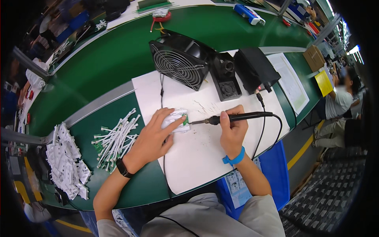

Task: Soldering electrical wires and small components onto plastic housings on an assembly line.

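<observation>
My right hand (233, 129) is closed round the black handle of a soldering iron (244, 116). The iron's metal tip points left and meets, or nearly meets, the edge of a small green circuit board (185, 119). That board lies in a white plastic housing (173, 118) on the white work sheet (189, 162). Spread over the housing is my left hand (154, 132), its index finger pressing by the board and its other fingers along the far side, steadying it. The hand hides much of the housing.
Left of my arm lie white cables with green boards (116, 140) and a heap of white plastic housings (65, 162). A black fan (179, 59), a black stand (225, 77) and a black power unit (256, 69) stand beyond. A blue bin (276, 173) sits below right.
</observation>
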`<state>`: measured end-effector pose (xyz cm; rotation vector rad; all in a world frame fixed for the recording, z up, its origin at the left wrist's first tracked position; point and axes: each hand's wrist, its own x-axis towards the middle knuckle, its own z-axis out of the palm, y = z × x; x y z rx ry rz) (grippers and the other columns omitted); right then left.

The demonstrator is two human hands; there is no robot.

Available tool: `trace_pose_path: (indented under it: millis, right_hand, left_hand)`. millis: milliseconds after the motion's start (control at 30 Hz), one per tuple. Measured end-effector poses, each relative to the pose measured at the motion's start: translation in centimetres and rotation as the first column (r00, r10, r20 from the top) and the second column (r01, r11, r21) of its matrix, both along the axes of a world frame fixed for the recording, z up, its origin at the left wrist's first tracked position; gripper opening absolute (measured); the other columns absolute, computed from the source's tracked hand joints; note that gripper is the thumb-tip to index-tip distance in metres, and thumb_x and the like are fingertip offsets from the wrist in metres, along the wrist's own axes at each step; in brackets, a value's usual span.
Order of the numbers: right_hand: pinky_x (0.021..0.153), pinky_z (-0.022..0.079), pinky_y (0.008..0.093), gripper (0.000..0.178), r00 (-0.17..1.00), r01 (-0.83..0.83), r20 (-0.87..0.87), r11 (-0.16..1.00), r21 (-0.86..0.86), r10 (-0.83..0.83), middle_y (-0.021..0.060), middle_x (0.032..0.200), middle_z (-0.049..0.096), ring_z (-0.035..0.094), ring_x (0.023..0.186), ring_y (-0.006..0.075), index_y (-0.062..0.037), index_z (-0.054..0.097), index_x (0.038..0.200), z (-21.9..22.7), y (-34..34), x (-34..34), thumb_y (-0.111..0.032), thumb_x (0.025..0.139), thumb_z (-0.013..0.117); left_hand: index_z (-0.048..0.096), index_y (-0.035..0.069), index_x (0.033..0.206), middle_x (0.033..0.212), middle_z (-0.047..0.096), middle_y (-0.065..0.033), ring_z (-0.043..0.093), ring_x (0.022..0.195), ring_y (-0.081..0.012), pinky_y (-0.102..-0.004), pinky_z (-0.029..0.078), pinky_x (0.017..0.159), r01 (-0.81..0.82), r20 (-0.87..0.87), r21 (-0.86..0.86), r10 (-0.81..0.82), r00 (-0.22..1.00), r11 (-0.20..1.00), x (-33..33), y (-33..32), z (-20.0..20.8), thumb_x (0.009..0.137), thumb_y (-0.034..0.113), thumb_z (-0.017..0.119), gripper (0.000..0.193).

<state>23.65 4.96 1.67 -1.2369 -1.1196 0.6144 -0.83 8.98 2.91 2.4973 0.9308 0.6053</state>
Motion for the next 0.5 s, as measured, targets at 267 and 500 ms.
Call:
trace_pose_path:
  millis: [267, 500]
  right_hand:
    - [0.056, 0.034, 0.0229, 0.015, 1.0, 0.009, -0.028, 0.999, -0.044, -0.01, -0.0016, 0.072, 0.052, 0.043, 0.063, 0.0043, -0.004, 0.053, 0.089, -0.2, 0.3, 0.1, -0.006, 0.097, 0.064]
    - [0.07, 0.04, 0.0259, 0.011, 0.975, 0.215, 0.0, 0.945, 0.246, -0.222, 0.0012, 0.087, 0.048, 0.044, 0.078, 0.0096, -0.0042, 0.052, 0.091, -1.0, -0.2, 1.0, -0.003, 0.101, 0.055]
  left_hand:
    - [0.053, 0.014, 0.147, 0.146, 0.042, -0.0234, 0.042, 0.137, -0.0437, -0.0452, 0.044, 0.111, 0.006, -0.034, -0.02, -0.006, 0.999, 1.0, 0.0, -0.3, 0.0, 0.087, 0.002, 0.058, 0.061]
    - [0.055, 0.012, 0.143, 0.141, 0.046, -0.0251, 0.045, 0.133, -0.0434, -0.0463, 0.043, 0.111, -0.004, 0.044, 0.008, 0.004, 0.999, 1.0, -0.2, -0.6, -0.6, 0.087, 0.002, 0.063, 0.057]
